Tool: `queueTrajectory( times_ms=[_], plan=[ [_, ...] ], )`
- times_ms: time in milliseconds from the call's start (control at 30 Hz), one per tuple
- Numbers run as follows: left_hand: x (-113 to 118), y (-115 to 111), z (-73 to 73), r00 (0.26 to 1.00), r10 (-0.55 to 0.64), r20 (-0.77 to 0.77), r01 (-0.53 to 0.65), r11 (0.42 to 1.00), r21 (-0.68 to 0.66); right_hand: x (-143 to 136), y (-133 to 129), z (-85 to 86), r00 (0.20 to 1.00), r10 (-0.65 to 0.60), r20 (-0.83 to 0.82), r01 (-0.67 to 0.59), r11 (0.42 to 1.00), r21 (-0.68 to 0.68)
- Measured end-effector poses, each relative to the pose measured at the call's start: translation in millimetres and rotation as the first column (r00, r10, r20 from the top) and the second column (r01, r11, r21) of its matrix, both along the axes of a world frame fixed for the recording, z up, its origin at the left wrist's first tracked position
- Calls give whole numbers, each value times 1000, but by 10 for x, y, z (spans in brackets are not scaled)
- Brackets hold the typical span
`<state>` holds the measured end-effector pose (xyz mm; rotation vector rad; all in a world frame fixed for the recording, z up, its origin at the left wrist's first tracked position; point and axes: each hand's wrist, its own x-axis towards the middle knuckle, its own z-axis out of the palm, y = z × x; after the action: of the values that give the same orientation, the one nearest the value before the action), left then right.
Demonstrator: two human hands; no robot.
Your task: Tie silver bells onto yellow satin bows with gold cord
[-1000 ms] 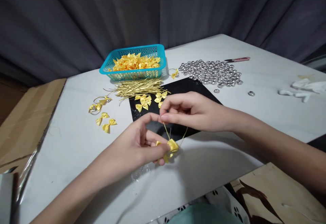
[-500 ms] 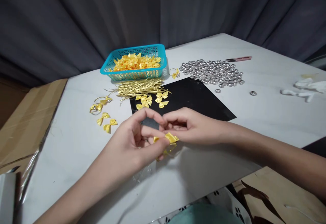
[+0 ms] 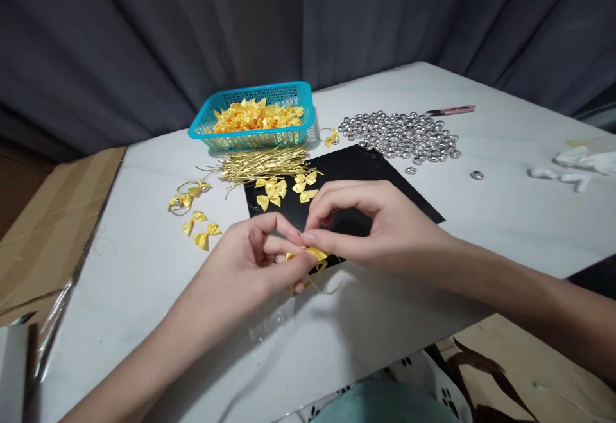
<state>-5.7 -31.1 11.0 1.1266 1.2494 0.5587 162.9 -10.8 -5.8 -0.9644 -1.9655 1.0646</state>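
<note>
A yellow ribbon bow [image 3: 317, 254] with thin gold cord hanging under it is pinched between the thumb and fingers of my left hand [image 3: 267, 253]. My right hand [image 3: 359, 217] touches the left fingertips just above the bow, its thumb and index finger pressed together; what lies between them is too small to make out. Behind the hands, several yellow bows [image 3: 272, 187] rest on a black mat [image 3: 385, 185], beside a bundle of gold cords [image 3: 262, 165]. More bows [image 3: 206, 235] lie at the left, some with cord loops and silver beads.
A blue basket [image 3: 309, 108] of yellow bows stands at the back. Many silver beads [image 3: 399, 135] are spread to its right, near pink-handled snips [image 3: 455, 110]. White crumpled items [image 3: 587, 160] lie far right; cardboard [image 3: 58, 217] borders the table's left side.
My right hand has risen and turned, its thumb and index finger now meeting above the bow. The bow has shifted slightly left and tilted in my left hand.
</note>
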Motion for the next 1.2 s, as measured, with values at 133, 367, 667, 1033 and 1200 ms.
queueTrajectory(
  times_ms=[133, 367, 667, 1033, 1200],
  plan=[
    [-13, 2, -24, 1000, 4, -15, -3, 998, 57, -65, -44, 19, 988, -96, 125, 101, 994, -38],
    [-23, 12, -85, 998, 55, -23, -52, 993, 110, -154, -93, -3, 974, -157, 161, 177, 977, -119],
    [-100, 59, -43, 997, 41, 63, -45, 996, 70, -139, 40, 14, 998, -53, -39, 44, 977, -207],
    [-203, 60, -34, 964, 90, 251, -85, 996, -30, -171, 91, -108, 965, 84, -249, -111, 989, -97],
    [-213, 55, -20, 979, 42, 197, -44, 999, 6, -182, 132, -176, 956, 54, -288, -65, 998, -28]
  ],
)
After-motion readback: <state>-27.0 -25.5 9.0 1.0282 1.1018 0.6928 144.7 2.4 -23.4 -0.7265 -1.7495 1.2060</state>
